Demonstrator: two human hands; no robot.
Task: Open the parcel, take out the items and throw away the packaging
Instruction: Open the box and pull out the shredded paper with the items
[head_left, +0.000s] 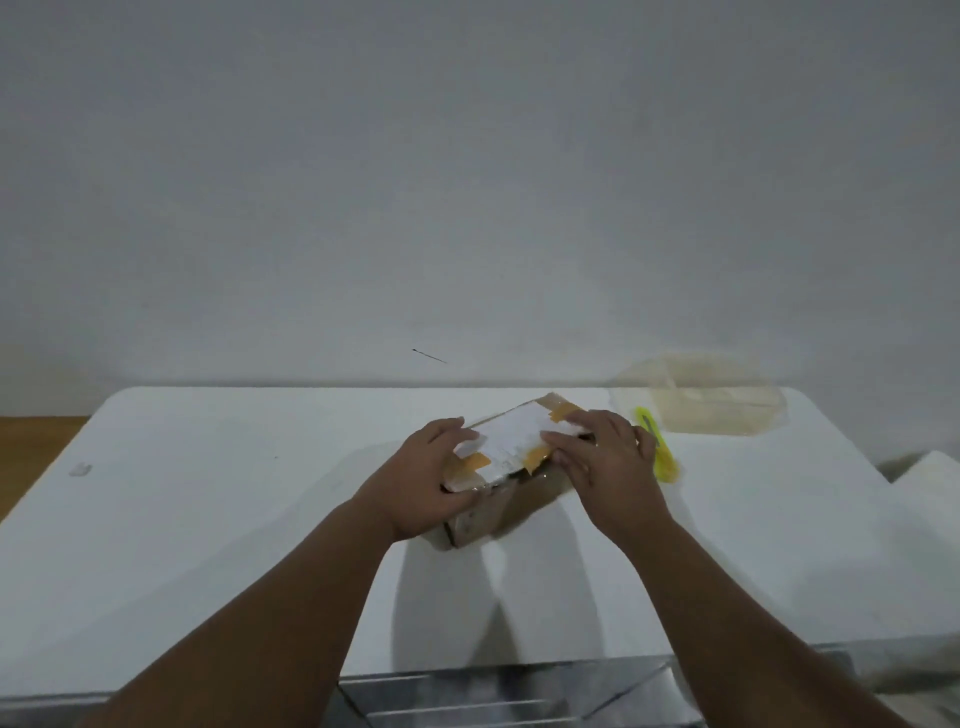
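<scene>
A small cardboard parcel (511, 441) with a white label and brown tape strips sits in the middle of the white table (234, 493). My left hand (421, 483) grips its near left end, thumb on the front edge. On the right side of the parcel's top lies my right hand (605, 457), fingers spread flat over the label and tape. The flaps look taped down.
A yellow-green utility knife (660, 447) lies just right of the parcel, partly behind my right hand. A clear plastic bag (711, 400) sits at the back right by the wall. A metal edge (493, 691) runs along the table's near side.
</scene>
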